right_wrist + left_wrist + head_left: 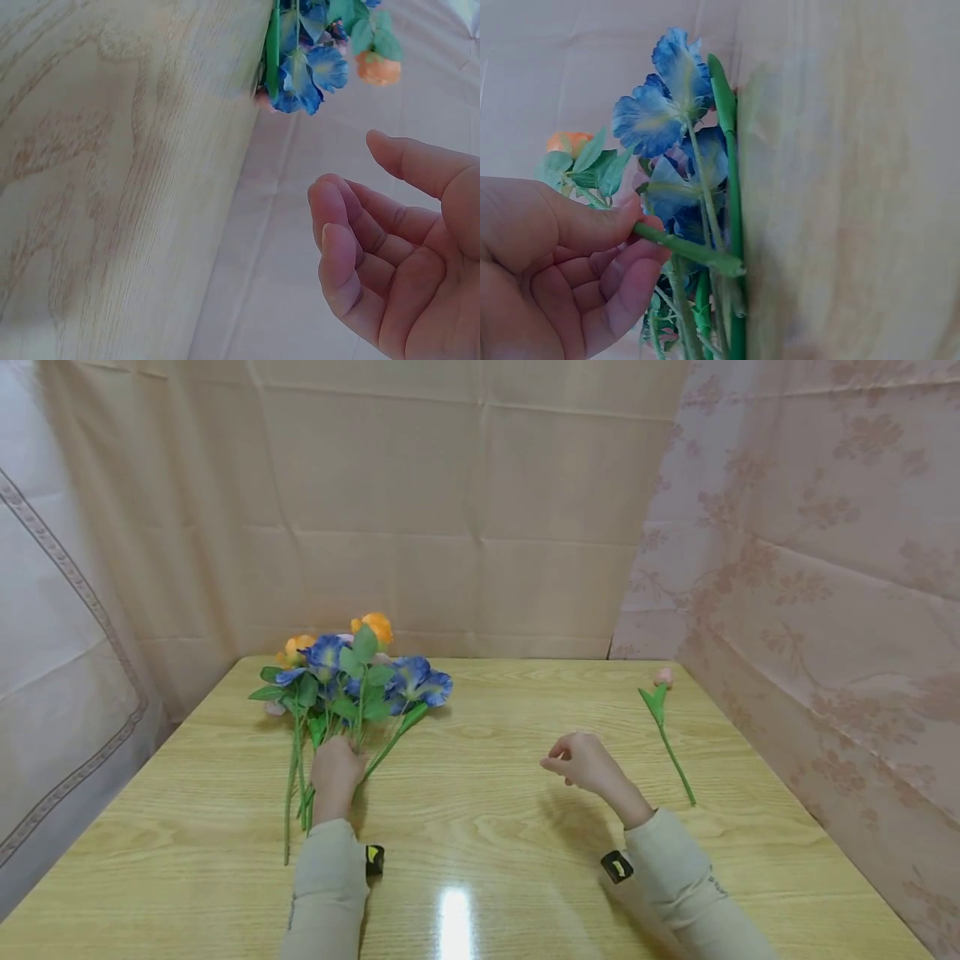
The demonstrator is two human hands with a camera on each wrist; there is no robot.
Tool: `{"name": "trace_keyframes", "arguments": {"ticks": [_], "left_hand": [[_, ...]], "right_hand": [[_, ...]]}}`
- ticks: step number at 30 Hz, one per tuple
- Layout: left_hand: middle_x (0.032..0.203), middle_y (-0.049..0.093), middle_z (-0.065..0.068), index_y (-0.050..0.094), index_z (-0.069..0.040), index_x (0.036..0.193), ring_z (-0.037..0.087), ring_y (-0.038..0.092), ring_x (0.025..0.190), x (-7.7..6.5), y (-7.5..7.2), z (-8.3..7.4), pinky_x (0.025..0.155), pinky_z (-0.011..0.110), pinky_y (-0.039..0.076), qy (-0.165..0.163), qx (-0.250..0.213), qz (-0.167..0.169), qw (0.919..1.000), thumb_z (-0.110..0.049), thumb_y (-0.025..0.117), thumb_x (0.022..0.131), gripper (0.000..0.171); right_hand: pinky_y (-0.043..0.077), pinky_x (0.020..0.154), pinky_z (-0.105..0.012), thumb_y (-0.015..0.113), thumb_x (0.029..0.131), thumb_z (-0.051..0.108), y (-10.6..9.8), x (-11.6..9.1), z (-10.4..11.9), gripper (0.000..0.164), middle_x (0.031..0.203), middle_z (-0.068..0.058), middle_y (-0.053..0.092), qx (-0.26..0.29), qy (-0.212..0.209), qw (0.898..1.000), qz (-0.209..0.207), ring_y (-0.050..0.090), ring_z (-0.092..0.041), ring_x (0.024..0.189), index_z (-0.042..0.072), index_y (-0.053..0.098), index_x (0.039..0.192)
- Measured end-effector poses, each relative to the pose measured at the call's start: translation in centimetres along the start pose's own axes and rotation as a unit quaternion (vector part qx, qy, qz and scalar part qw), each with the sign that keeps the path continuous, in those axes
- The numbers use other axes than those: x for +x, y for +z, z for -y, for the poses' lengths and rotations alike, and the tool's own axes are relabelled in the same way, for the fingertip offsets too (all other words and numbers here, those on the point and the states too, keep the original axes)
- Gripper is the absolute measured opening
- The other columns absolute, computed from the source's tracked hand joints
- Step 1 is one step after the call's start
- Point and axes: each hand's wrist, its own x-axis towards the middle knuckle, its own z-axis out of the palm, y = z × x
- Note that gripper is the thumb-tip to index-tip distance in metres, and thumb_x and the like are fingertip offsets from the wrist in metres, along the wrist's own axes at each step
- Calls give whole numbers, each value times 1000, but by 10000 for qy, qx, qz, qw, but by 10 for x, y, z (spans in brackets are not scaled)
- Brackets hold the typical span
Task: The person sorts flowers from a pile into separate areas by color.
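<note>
My left hand pinches a green stem between thumb and fingers; in the left wrist view that stem leads up to an orange flower. Around it lies a pile of artificial flowers, with blue blooms, orange blooms and green leaves on the left of the table. My right hand is held above the table, right of the middle, with fingers loosely curled and nothing in them. In the right wrist view a gap shows between its thumb and fingers. A single pink tulip lies apart on the right side.
The wooden table carries the flowers. A beige curtain hangs behind its far edge, and a patterned pink cloth hangs along the right. White cloth hangs on the left. Each wrist wears a small black device.
</note>
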Motion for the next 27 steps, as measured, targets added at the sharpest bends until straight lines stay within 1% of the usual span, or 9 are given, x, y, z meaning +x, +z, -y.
{"name": "trace_keyframes", "arguments": {"ticks": [3, 4, 6, 8, 10, 15, 18, 22, 27], "left_hand": [[55, 12, -3, 21, -14, 57, 12, 12, 49, -1, -2, -3, 46, 25, 15, 125, -139, -97, 9998, -11, 62, 84, 49], [54, 17, -2, 25, -12, 56, 12, 16, 48, -2, -2, -4, 45, 25, 18, 163, -183, -176, 9995, -11, 63, 83, 47], [52, 36, 5, 40, -4, 55, 16, 34, 47, -3, -3, -5, 45, 27, 29, 319, -242, -344, 9986, -10, 64, 82, 37], [65, 55, 15, 56, 2, 65, 25, 50, 58, -3, -3, -7, 52, 34, 41, 494, -322, -491, 9970, -9, 65, 81, 21], [81, 63, 19, 64, 4, 80, 30, 59, 69, -4, -4, -10, 59, 39, 46, 619, -450, -535, 9956, -9, 65, 81, 13], [67, 62, 16, 63, 7, 89, 26, 61, 56, -7, -5, -20, 50, 32, 48, 602, -1082, -40, 9923, -7, 62, 83, 15], [66, 61, 15, 61, 8, 90, 26, 61, 55, -9, -6, -28, 52, 32, 50, 585, -1459, 243, 9873, -5, 61, 84, 14], [68, 60, 13, 60, 7, 85, 23, 60, 52, -12, -4, -38, 54, 35, 51, 773, -1788, 364, 9802, -3, 62, 83, 10], [65, 60, 12, 59, 7, 78, 20, 60, 50, -17, 1, -50, 51, 34, 51, 1080, -2117, 487, 9701, 0, 61, 82, 8]], "right_hand": [[43, 45, -26, 62, 84, 14, 1, 0, 0, 20, 64, -11, 58, 15, 7, 10000, 0, 57, -20, 50, -6, 63, 87], [43, 45, -26, 62, 84, 14, 1, 0, 0, 19, 64, -11, 58, 22, 13, 10000, -2, 56, -19, 49, -6, 63, 86], [43, 45, -25, 62, 84, 13, 3, 0, 0, 19, 63, -11, 58, 26, 9, 10000, -9, 54, -16, 48, -5, 63, 86], [43, 45, -25, 63, 84, 13, 4, 1, 0, 19, 63, -10, 57, 40, -13, 10000, -21, 54, -15, 47, -5, 63, 86], [43, 46, -25, 63, 83, 13, 5, 1, -1, 19, 63, -10, 57, 44, -40, 10000, -29, 55, -16, 48, -5, 63, 86], [44, 47, -25, 63, 83, 14, 8, 0, 0, 19, 63, -12, 58, 34, -130, 9999, -12, 56, -18, 49, -5, 64, 86], [44, 48, -25, 63, 83, 14, 9, 0, 1, 19, 62, -11, 58, 6, -182, 9998, -12, 54, -15, 48, -5, 64, 86], [43, 48, -25, 63, 83, 14, 12, -1, 4, 19, 60, -8, 57, 22, -244, 9997, -10, 51, -12, 49, -5, 64, 87], [43, 47, -24, 63, 83, 12, 18, -1, 6, 19, 61, -4, 56, 192, -403, 9990, 27, 53, -13, 51, -7, 63, 88]]}}
